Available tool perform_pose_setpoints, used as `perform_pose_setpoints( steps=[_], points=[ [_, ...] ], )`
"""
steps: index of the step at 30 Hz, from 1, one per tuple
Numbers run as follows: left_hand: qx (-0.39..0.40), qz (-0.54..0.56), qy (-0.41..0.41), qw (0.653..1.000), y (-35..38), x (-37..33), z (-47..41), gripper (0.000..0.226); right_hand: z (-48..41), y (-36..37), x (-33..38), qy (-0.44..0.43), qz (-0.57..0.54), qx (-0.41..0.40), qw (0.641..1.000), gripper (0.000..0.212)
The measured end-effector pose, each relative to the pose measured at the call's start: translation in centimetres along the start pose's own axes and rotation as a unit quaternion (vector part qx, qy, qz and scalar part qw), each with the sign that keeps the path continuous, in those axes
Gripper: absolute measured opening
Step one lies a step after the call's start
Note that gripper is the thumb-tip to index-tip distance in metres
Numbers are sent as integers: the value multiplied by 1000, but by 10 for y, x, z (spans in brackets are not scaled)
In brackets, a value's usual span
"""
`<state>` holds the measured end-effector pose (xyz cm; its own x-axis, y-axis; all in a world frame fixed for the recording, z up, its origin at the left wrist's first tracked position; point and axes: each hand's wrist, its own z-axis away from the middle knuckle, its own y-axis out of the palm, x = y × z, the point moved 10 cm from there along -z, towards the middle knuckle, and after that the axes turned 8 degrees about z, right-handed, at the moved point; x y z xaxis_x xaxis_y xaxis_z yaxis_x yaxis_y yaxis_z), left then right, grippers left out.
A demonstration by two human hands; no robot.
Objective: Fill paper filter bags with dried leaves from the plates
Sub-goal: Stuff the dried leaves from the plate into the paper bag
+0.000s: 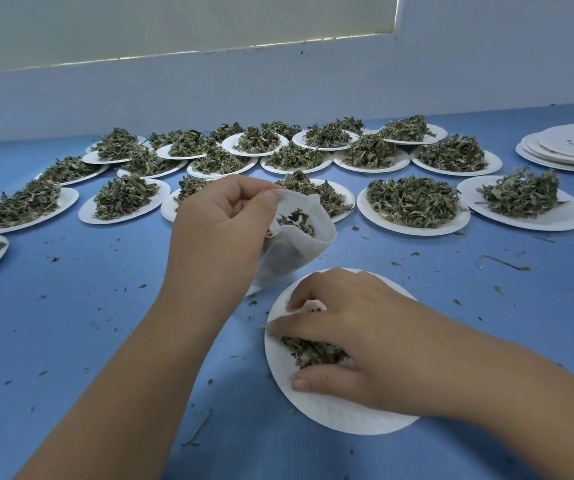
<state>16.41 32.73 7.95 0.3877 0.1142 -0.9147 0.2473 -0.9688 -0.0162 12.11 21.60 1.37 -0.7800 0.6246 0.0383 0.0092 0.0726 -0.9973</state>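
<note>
Right hand [358,327], lower centre of the frame — fingers curled down and raking a small clump of dried green leaves [313,349] on a round white paper plate [341,414], thumb pressed flat on the plate near its front; the clump is gathered under the fingers, not yet lifted. Left hand [219,223], centre of the frame, pinches the rim of a white paper filter bag [292,251] between thumb and fingertips, holding its mouth open and tilted toward the right; the bag hangs just above the far edge of that plate. Leaves show at the bag's mouth and dark through the paper, so it looks well filled, though how full exactly I cannot tell. The plate under the right hand is nearly bare — only this last clump left on it. Beyond the hands, across the middle of the frame, many more white paper plates heaped with dried leaves [413,202] sit untouched in rows on the blue table [71,306]. Upper right of the frame, a stack of emptied white paper plates [569,148] — a handful done. Judged from that, most of the job is still ahead. Leaf crumbs lie scattered over the table. No finished bags in view.
</note>
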Motion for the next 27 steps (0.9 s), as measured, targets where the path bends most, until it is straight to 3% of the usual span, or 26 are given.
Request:
perform_pose_setpoints(
  steps=[11,13,19,27],
  points=[
    [6,-13,0,1000,1,4,-1,18,9,-6,-15,-17,-57,-11,998,26],
    [6,-11,3,1000,1,4,-1,18,14,-9,-23,5,-65,-4,998,31],
    [8,-10,5,1000,1,4,0,17,29,-2,-52,121,-32,83,989,79],
    [15,-2,2,1000,4,4,1,13,18,8,-28,90,-24,61,994,60]
  ],
)
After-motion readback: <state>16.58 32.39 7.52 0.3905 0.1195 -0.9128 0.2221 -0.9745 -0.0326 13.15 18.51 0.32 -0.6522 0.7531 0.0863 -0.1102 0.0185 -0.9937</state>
